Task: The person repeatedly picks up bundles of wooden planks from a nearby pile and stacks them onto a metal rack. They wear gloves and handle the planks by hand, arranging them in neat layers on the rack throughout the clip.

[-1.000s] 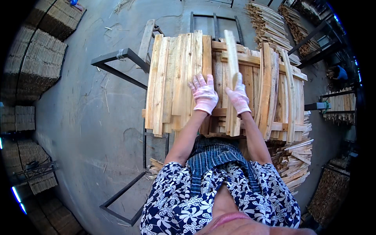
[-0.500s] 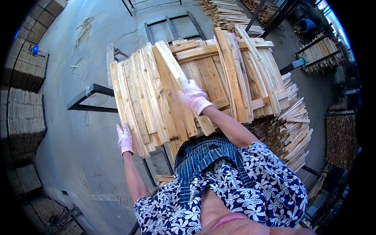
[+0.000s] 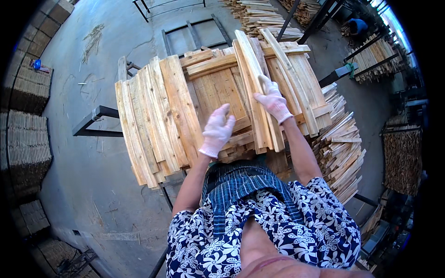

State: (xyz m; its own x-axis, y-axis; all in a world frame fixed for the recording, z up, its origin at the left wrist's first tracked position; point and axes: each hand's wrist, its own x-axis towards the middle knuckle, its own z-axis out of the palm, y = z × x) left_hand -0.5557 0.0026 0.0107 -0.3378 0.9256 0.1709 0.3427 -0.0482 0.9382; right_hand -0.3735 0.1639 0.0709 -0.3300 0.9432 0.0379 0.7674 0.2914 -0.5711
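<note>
My right hand, in a pale glove, is closed around the edge of a light wooden strip. The strip lies lengthwise over other strips on the right half of a board stack. Further left, my gloved left hand holds nothing, its fingers and thumb apart above the near part of the stack. Beside it, a row of narrow boards lies side by side over the left half. Crosswise boards show in the gap between the two groups.
Black metal frame bars jut out left of the stack. A heap of loose wooden strips lies to the right, another pile beyond. Bundled wood stacks line the left side. A person in blue bends at the far right.
My right hand has shifted right with the light strip, which now lies beside the right-hand strips. My left hand has left the stack's left edge and come inward over the gap.
</note>
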